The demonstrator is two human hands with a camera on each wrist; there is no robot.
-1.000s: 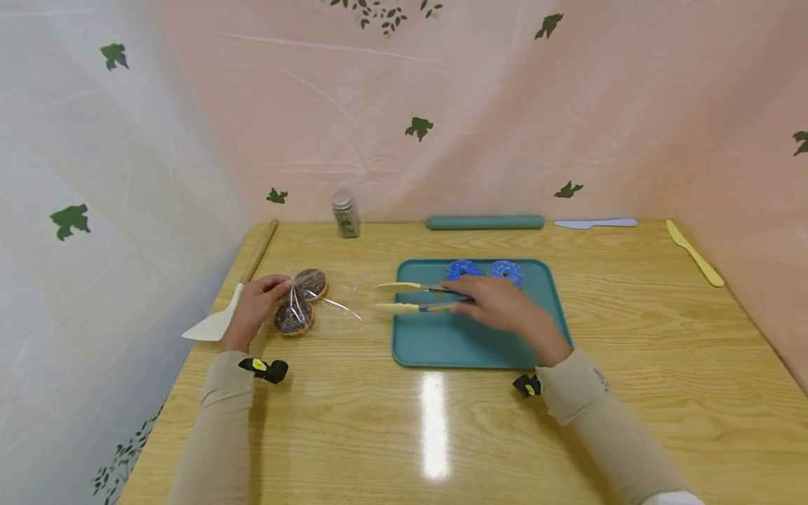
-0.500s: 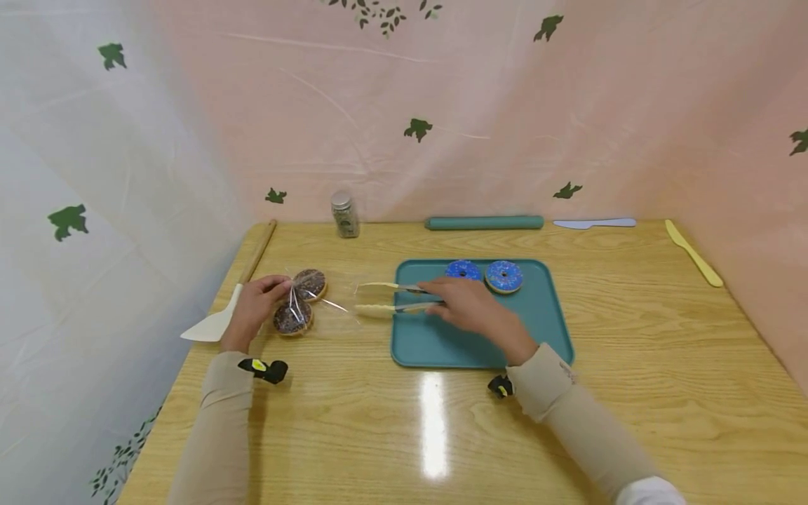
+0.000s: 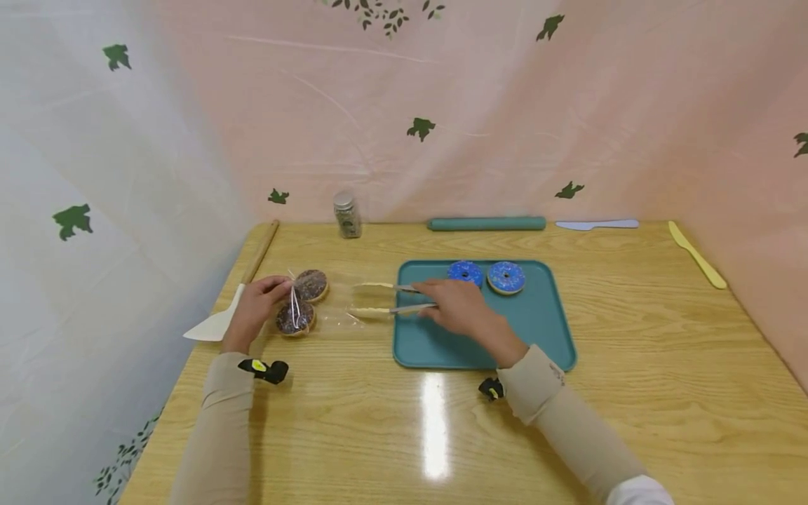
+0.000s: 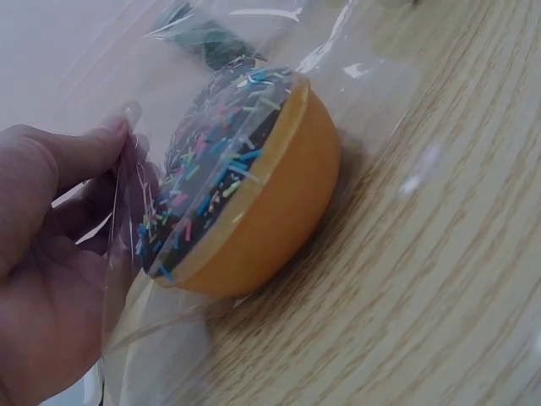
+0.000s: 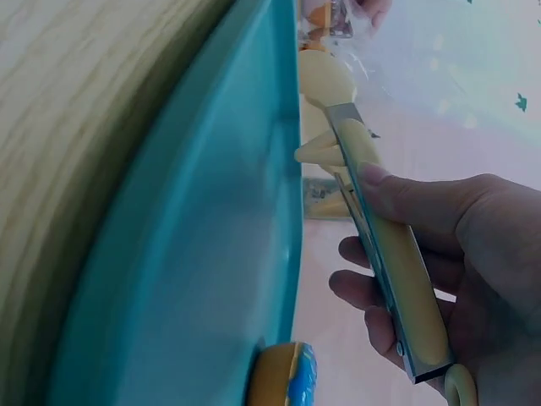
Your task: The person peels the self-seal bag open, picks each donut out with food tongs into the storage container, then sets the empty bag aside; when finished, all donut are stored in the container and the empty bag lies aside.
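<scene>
In the head view, the left hand [image 3: 252, 308] is pinching a clear plastic bag [image 3: 337, 305], in which two chocolate-frosted doughnuts [image 3: 312, 284] are lying, at nine o'clock from the teal tray [image 3: 442, 351]. Well apart from it, the right hand [image 3: 461, 306] is gripping cream-tipped tongs [image 3: 407, 308], whose tips are standing apart at the bag's three-o'clock end; whether they are reaching inside, I cannot tell. Two blue-frosted doughnuts [image 3: 506, 285] are resting at eleven and one o'clock on the tray. In the left wrist view, thumb and fingers are holding the bag at nine o'clock, beside one tilted, sprinkled doughnut. In the right wrist view, the thumb is lying along one arm of the tongs, which are pointing toward eleven o'clock.
</scene>
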